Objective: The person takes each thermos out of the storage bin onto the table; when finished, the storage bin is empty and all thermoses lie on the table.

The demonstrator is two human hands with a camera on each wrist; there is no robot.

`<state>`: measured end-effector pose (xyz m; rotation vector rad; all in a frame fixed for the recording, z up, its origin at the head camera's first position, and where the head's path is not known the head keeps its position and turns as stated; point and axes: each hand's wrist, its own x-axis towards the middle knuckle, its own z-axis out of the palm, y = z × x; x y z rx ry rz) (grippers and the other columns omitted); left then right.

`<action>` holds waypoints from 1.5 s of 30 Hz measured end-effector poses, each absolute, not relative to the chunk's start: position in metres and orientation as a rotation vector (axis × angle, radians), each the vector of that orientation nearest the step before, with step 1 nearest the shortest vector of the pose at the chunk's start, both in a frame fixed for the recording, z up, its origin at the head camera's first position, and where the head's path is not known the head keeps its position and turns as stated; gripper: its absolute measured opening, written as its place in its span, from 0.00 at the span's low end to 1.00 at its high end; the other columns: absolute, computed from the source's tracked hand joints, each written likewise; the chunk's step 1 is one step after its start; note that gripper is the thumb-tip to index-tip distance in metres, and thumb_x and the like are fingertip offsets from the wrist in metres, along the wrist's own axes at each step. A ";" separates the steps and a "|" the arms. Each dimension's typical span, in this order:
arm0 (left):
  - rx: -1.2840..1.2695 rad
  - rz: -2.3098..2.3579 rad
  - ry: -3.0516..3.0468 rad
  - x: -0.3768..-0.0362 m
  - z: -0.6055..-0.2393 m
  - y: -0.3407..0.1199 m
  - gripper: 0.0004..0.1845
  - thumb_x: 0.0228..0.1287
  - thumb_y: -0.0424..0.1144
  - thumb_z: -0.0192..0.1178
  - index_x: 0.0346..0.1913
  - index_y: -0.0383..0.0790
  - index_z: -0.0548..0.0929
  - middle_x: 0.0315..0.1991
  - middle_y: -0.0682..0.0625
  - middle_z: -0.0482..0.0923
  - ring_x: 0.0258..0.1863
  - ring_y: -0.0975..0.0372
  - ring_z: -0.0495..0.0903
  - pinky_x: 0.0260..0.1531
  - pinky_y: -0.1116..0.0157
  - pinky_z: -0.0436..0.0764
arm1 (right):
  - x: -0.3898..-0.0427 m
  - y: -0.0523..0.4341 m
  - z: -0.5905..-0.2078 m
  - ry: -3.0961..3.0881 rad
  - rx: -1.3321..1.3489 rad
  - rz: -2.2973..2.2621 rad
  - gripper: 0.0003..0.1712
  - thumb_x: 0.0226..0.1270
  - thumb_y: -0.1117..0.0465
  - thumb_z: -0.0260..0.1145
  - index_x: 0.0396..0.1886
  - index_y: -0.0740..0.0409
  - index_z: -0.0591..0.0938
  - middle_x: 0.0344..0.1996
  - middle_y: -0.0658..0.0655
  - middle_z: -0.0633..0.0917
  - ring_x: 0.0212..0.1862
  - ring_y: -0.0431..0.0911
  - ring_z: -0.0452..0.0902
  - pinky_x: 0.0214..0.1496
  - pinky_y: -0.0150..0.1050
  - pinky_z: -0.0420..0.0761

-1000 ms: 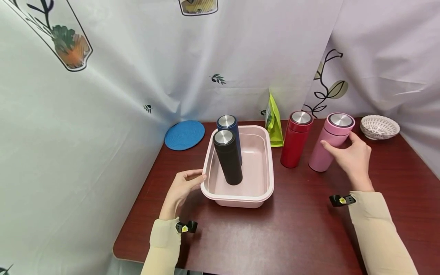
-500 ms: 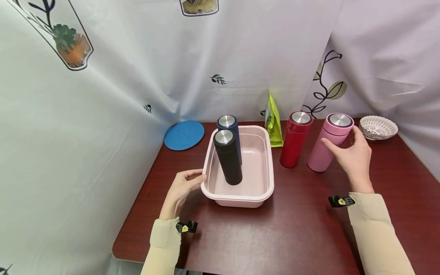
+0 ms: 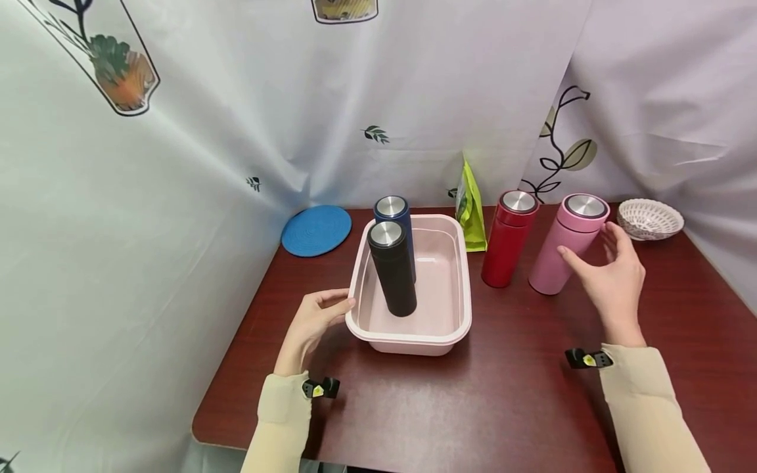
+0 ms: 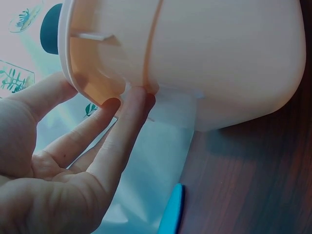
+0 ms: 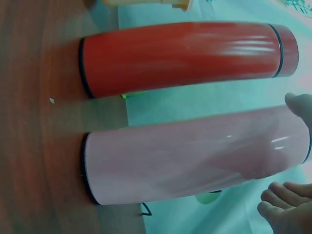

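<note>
Pink and matte, the tall cylindrical flask with a steel cap [image 3: 566,244] stands upright on the dark red wooden desk [image 3: 508,407], on the right side, its long axis vertical, though it seems to lean in the head view. The right hand [image 3: 615,282] is just to the right of it and a little nearer, fingers spread wide and relaxed, palm turned toward the flask. In the right wrist view the fingertips [image 5: 285,197] lie beside the pink flask's upper part [image 5: 195,156] with a visible gap, so the hand holds nothing; whether the thumb brushes the flask I cannot tell. The flask lies to the left of this hand and slightly farther away, and the right hand is far nearer to it than the left.

Just left of the pink flask stands a red cylindrical flask with a steel cap [image 3: 508,243], close but apart from it.

The left hand [image 3: 313,325] rests at the near left corner of the pale pink rectangular plastic tub [image 3: 458,315], its straight fingers [image 4: 122,131] touching under the rim [image 4: 73,58]. Inside the tub stand a black flask [image 3: 393,272] and, behind it, a blue flask [image 3: 395,217]. A green pouch [image 3: 471,210], a blue round mat [image 3: 316,230] and a white woven bowl [image 3: 649,219] sit along the far side.
</note>
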<state>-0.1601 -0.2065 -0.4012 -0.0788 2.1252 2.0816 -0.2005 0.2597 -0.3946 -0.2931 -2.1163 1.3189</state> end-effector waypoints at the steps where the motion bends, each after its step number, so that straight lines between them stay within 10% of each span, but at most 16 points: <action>1: -0.078 2.085 2.127 -0.160 -0.402 -0.206 0.24 0.52 0.36 0.67 0.51 0.28 0.76 0.48 0.36 0.75 0.41 0.52 0.80 0.44 0.53 0.76 | -0.198 0.259 -0.395 -2.104 -0.293 1.324 0.45 0.40 0.55 0.77 0.62 0.47 0.69 0.58 0.52 0.73 0.58 0.37 0.67 0.61 0.29 0.63; 45: -0.108 2.060 2.135 -0.162 -0.401 -0.205 0.24 0.52 0.36 0.66 0.52 0.28 0.75 0.50 0.35 0.74 0.40 0.52 0.80 0.44 0.55 0.77 | -0.161 0.182 -0.349 -1.558 0.095 1.503 0.30 0.38 0.76 0.73 0.48 0.68 0.79 0.45 0.65 0.80 0.51 0.53 0.75 0.57 0.39 0.70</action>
